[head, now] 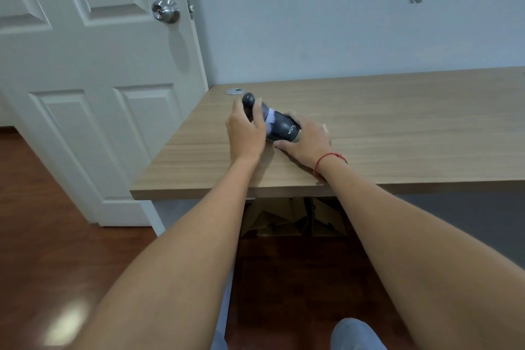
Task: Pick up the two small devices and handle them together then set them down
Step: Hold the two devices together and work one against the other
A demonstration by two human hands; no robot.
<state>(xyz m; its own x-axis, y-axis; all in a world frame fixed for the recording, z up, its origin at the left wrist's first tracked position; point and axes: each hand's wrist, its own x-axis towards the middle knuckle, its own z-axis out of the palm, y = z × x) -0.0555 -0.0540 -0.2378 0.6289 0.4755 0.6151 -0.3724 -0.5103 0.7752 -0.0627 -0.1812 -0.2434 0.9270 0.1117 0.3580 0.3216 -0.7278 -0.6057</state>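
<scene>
While both hands work at the near-left part of the counter (397, 128), the two small devices sit between them, end to end in a line that runs from far-left to near-right. The left hand (246, 133) has its grip curled around the dark device with the rounded knob end (249, 102); thumb and fingers wrap its sides, closed on it. The right hand (305, 141) covers the near end of the second device (284, 128), a dark rounded body with pale lettering; its thumb lies flat on the counter and its fingers reach over the body, so the grip appears closed on it, although the fingertips are hidden. A pale band shows where the two bodies meet; whether they are joined or only pressed together cannot be determined. Holding one device per hand probably allows them to be aligned or mated along a common axis. Whether the devices rest on the counter or are slightly lifted is not clear. Count: two devices, two hands, one red wrist cord (329, 160) on the right wrist, one metal disc (235, 90) near the far-left corner of the counter, and one door knob (165, 10) on the door behind.
</scene>
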